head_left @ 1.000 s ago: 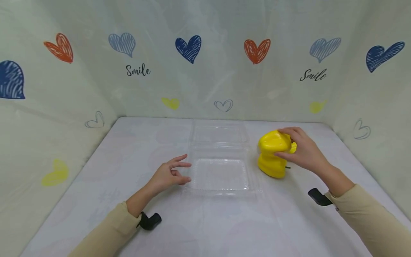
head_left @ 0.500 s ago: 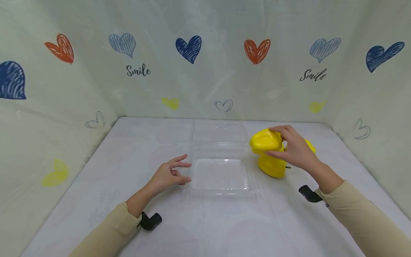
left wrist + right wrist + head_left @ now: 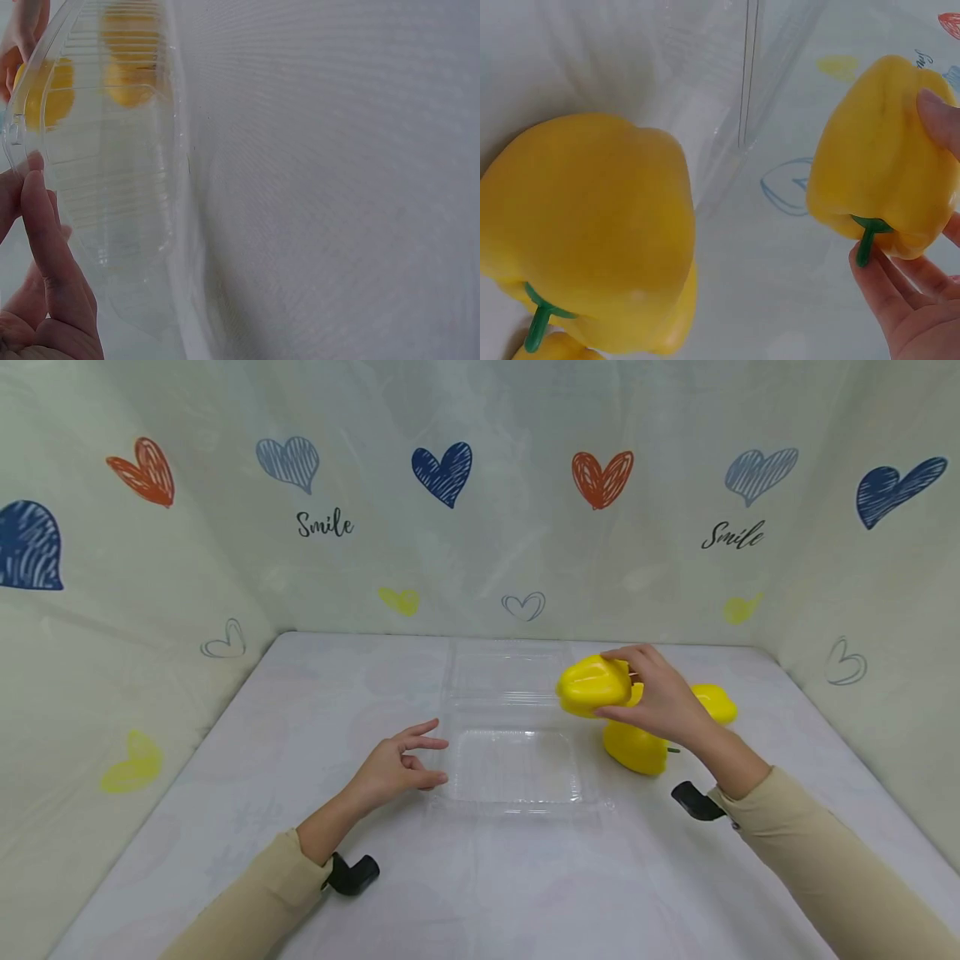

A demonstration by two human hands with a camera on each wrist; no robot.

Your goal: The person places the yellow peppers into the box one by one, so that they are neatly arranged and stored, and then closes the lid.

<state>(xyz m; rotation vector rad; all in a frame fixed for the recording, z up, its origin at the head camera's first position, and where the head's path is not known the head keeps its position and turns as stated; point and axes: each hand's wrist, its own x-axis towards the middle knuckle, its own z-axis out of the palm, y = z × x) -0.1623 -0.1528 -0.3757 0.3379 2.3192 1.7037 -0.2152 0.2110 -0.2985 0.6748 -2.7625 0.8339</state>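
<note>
My right hand [image 3: 654, 693] grips a yellow bell pepper [image 3: 594, 686] between thumb and fingers, in the air beside the right side of the clear plastic container [image 3: 517, 807]. In the right wrist view, the held pepper [image 3: 889, 150] shows its green stem. Under the right hand, on the table, sits another yellow pepper [image 3: 634, 748], partly hidden, with one more [image 3: 716, 702] behind the wrist. The container lies with its lid [image 3: 512, 670] folded open toward the back. My left hand [image 3: 390, 767] is at the container's left rim, thumb and fingertips pinching its edge [image 3: 49, 127].
The white cloth-covered table [image 3: 337, 693] meets a pale curtain [image 3: 510, 552] printed with hearts at the back and sides. A black wrist camera [image 3: 352, 874] hangs under the left cuff, another black camera [image 3: 697, 802] under the right.
My right hand has moved left with the pepper, from above the other peppers to the container's right side. The pepper behind my right wrist has come into view. The left hand stays put.
</note>
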